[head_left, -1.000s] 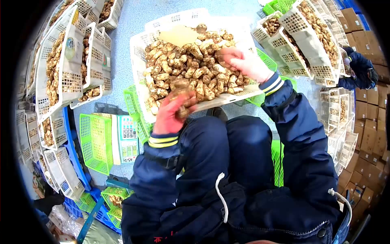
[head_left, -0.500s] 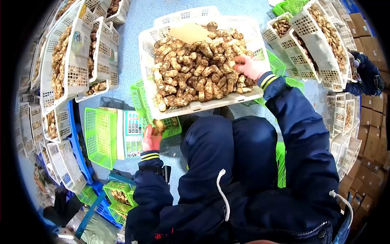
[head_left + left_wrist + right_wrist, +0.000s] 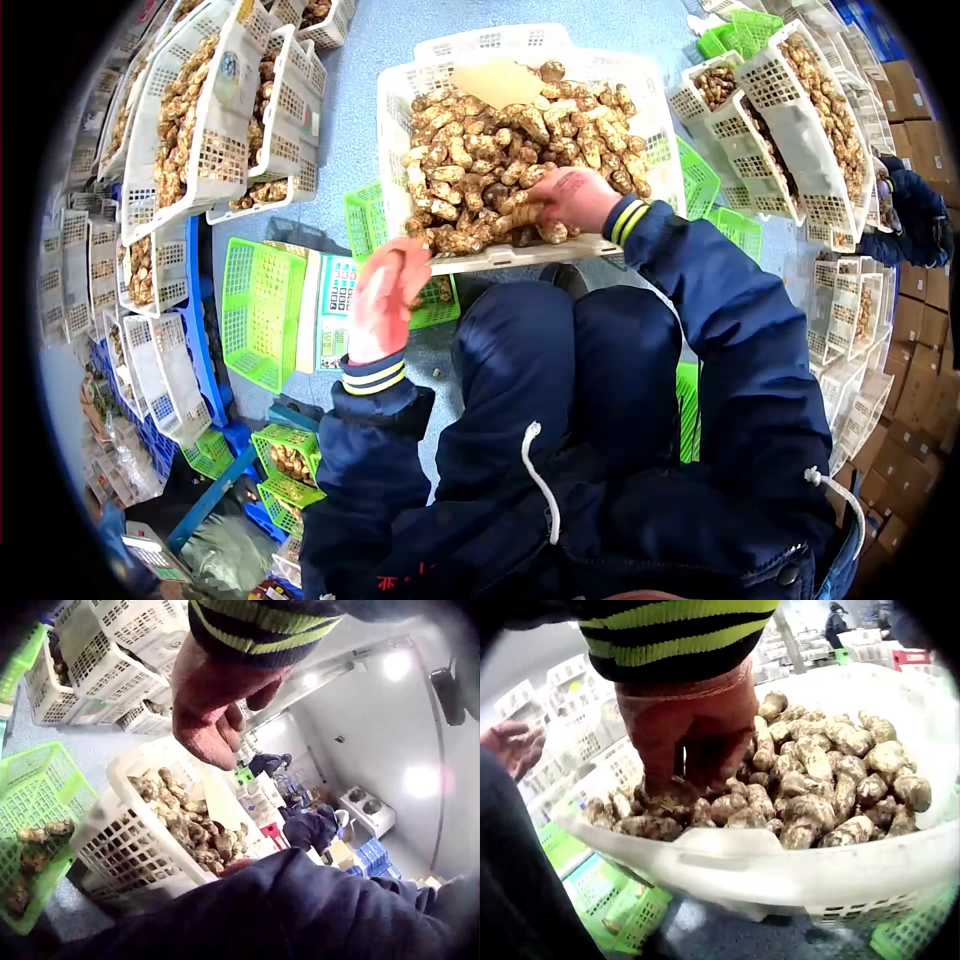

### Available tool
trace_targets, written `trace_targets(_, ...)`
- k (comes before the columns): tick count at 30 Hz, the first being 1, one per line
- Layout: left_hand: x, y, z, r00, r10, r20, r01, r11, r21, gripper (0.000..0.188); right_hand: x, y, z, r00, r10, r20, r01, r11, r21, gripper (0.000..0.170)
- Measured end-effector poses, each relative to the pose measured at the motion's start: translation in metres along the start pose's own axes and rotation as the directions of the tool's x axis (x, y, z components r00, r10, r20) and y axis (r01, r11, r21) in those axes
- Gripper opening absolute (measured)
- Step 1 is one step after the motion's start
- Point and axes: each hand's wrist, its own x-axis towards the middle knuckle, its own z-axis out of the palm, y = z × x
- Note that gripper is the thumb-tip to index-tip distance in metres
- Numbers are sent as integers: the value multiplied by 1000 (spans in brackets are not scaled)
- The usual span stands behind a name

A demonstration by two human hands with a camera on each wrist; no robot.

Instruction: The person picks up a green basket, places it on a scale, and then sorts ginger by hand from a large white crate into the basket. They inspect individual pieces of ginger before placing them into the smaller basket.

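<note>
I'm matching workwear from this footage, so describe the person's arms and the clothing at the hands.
The left sleeve and right sleeve are dark navy, loose and wrinkled. Above the left hand and right hand, the left cuff and right cuff are ribbed and dark, with yellow-green stripes.

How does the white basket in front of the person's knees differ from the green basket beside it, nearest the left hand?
The white basket is larger; the green basket is smaller. The white basket is heaped with lumpy produce; the green basket shows only a few pieces. The white basket's rim stands higher than the green basket's. Both have walls with holes.
</note>
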Motion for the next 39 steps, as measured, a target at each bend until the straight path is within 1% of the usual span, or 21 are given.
trace_targets(2,6,-1,27,998,-50,31,49,998,33,36,-11,12,-5,951,310,24,-280,819,502,33)
trace_targets(4,16,-10,40,982,-154,113,150,988,39,37,-17,5,-27,870,397,293,-393,197,898,31)
trace_targets(6,26,-21,48,964,-212,161,213,977,12,39,-20,-9,-34,888,350,299,-265,-142,954,30)
trace_targets(7,29,-27,50,958,-223,182,232,972,-29,42,-20,-14,-39,916,258,306,-276,-148,950,30)
trace_targets(11,31,-29,75,955,-229,188,270,935,-229,44,-10,-69,-75,964,52,262,-267,264,927,36)
trace_targets(12,30,-28,75,948,-202,244,268,922,-278,43,-10,-80,-82,951,-6,308,-303,161,939,39)
trace_targets(14,28,-33,65,972,-150,182,202,928,-312,39,-7,-73,-80,979,44,201,-205,266,942,39)
trace_targets(16,27,-33,53,981,-171,96,189,952,-240,33,-5,-52,-81,942,247,225,-269,162,949,34)
trace_targets(18,21,-31,40,980,-166,115,189,951,-243,35,-20,-10,-87,950,310,39,-209,539,816,35)
trace_targets(20,21,-23,41,958,-257,-126,258,966,-9,35,-39,32,-89,810,586,-16,-322,469,822,33)
trace_targets(22,29,-33,18,949,-309,-68,307,951,-31,32,-59,86,-78,559,825,-82,-383,344,857,31)
trace_targets(24,34,-37,10,956,-288,-55,285,957,-51,27,-72,105,-77,451,892,-19,-494,268,827,32)
trace_targets(26,46,-42,8,963,-256,-80,235,950,-207,25,-72,104,-72,531,843,85,-684,367,631,37)
trace_targets(28,63,-47,-13,987,-117,114,147,939,-312,31,-56,92,-62,623,774,113,-781,606,153,49)
trace_targets(30,60,-33,1,995,-66,-73,42,955,-292,39,-40,93,-32,616,784,79,-746,612,-263,53)
trace_targets(31,57,-31,1,1000,0,13,3,969,-246,44,-40,108,12,648,734,-205,-751,571,-332,48)
trace_targets(34,51,-24,10,992,-119,42,126,953,-275,44,-37,94,10,619,780,-87,-775,589,-229,46)
trace_targets(36,43,-19,24,983,-181,28,183,965,-190,41,-48,97,-3,573,818,-48,-820,571,-40,57)
trace_targets(37,41,-19,26,983,-168,68,178,969,-174,40,-60,93,-9,578,815,-41,-769,560,310,61)
trace_targets(38,39,-20,28,982,-154,111,170,973,-158,39,-69,79,-15,666,701,-254,-542,689,481,62)
trace_targets(39,40,-20,32,982,-147,116,165,973,-164,39,-77,74,-18,692,719,-61,-362,419,832,60)
